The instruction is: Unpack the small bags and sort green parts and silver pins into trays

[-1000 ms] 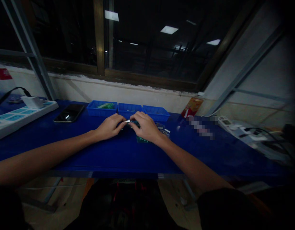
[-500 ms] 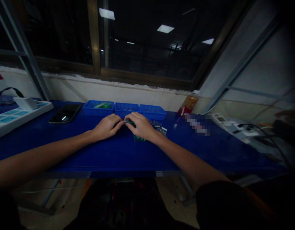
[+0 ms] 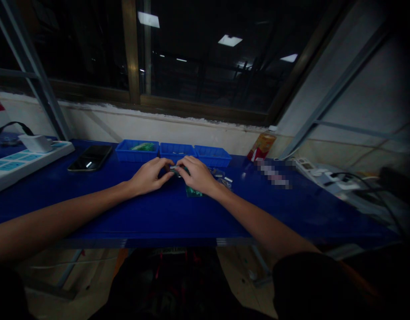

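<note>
My left hand (image 3: 151, 177) and my right hand (image 3: 197, 175) meet above the blue tabletop, thumbs and fingers curled in. Between their fingertips is a small silvery-grey part (image 3: 174, 169), too small and dim to name. Both hands grip it. Beneath my right hand and wrist lies a green circuit board (image 3: 193, 192), partly covered. Just right of that wrist are several small clear and silvery pieces (image 3: 224, 178), some hidden by the hand.
Three blue bins stand behind my hands: the left bin (image 3: 137, 155) has green items in it. A phone (image 3: 90, 158) and a power strip (image 3: 21, 163) lie at left. At right are a bottle (image 3: 262, 146) and another power strip with cables (image 3: 341, 180).
The fingers of both hands have shifted slightly around the small part, and more of its silvery face now shows. The arms have hardly moved.
</note>
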A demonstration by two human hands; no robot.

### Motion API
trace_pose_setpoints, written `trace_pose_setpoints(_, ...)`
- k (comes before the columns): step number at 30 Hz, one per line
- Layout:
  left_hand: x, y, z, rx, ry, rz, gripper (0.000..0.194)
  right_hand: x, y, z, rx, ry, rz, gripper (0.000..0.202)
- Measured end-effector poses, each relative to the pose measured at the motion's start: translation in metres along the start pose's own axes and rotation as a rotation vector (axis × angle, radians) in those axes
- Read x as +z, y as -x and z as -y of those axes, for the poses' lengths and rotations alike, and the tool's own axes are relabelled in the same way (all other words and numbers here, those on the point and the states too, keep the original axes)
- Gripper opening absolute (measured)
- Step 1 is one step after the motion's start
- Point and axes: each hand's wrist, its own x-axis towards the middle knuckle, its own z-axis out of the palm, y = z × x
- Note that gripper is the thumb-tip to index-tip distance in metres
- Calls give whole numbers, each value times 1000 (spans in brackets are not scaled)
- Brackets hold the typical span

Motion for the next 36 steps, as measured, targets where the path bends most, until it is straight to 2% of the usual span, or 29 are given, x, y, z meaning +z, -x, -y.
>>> trace_pose_setpoints(6,1,-1,0,10,-7,-31,17,1,1,1,3,1,10,16)
trace_pose_setpoints(36,1,-2,-1,-12,-46,-27,19,0,1,-1,-14,-18,39,15)
